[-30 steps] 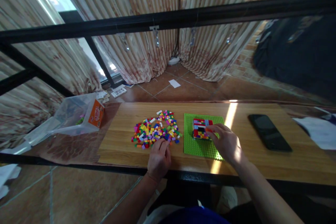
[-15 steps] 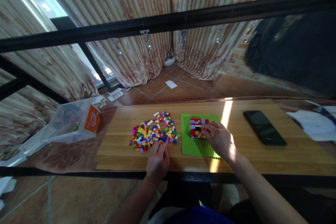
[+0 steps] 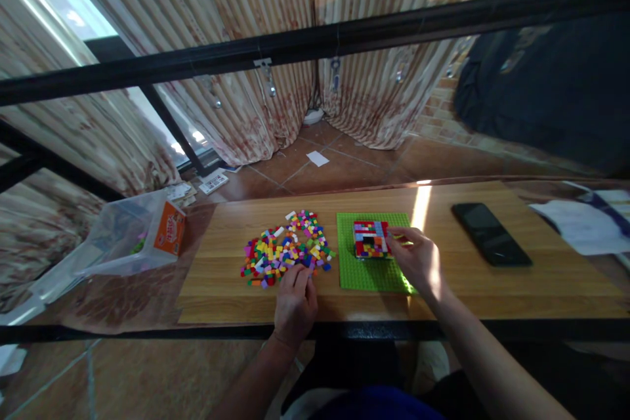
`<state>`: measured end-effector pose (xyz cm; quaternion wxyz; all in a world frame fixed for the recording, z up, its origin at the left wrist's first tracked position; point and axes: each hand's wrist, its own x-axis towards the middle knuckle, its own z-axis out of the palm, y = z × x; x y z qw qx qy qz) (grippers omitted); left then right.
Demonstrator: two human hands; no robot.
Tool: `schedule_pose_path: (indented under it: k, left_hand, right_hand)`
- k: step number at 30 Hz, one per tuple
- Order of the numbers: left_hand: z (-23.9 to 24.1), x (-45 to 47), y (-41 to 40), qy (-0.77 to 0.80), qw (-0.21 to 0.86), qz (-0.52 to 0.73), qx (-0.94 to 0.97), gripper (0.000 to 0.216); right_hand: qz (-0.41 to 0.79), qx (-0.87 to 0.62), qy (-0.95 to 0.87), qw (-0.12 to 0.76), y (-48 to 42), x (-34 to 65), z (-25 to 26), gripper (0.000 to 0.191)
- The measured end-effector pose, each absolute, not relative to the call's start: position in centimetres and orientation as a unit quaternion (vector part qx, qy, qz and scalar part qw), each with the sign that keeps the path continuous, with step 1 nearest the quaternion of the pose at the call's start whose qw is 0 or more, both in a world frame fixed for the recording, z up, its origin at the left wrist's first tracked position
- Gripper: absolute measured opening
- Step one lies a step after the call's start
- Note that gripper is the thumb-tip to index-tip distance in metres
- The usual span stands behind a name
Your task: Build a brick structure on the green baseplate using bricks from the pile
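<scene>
A small block-shaped build of colorful toy bricks point(image 3: 370, 230) stands on a green studded baseplate point(image 3: 359, 275), with a dark gap in its top. My right hand point(image 3: 419, 262) is at the right side of the build, thumb and index finger apart, their tips at its edge. I see no brick between them. To the left lies a heap of loose toy bricks point(image 3: 290, 249) in many colors. My left hand point(image 3: 296, 300) rests at the heap's near right edge, fingers bent and pinched together. Whatever its fingertips hold is too small to name.
Both piles of work sit on a wooden table point(image 3: 221, 295). A black phone point(image 3: 491, 235) lies at the right, near some white paper point(image 3: 573, 228). A clear plastic box point(image 3: 128, 226) with an orange label stands beyond the left end. A dark metal rail point(image 3: 295, 42) crosses behind.
My right hand has drawn back to the right from the top of the build, baring more of it; an orange brick now shows by the gap. My left hand stays by the heap.
</scene>
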<state>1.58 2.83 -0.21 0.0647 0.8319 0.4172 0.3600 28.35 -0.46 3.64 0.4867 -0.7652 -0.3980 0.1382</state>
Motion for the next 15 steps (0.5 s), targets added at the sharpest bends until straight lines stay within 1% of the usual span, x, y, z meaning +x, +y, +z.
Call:
schedule_pose_path:
  k: [2, 9, 15]
  left_hand:
    - [-0.2, 1.6, 2.8, 0.415, 0.065, 0.361, 0.833, 0.021]
    - [-0.1, 1.6, 2.9, 0.411, 0.064, 0.362, 0.834, 0.020]
    - [0.1, 1.6, 2.9, 0.415, 0.071, 0.355, 0.835, 0.019]
  right_hand:
    - [0.171, -0.772, -0.345, 0.505, -0.2, 28.4, 3.3, 0.038]
    - [0.208, -0.799, -0.292, 0.482, 0.6, 27.7, 3.1, 0.048]
    - [0.201, -0.809, -0.277, 0.477, 0.6, 27.3, 3.2, 0.047]
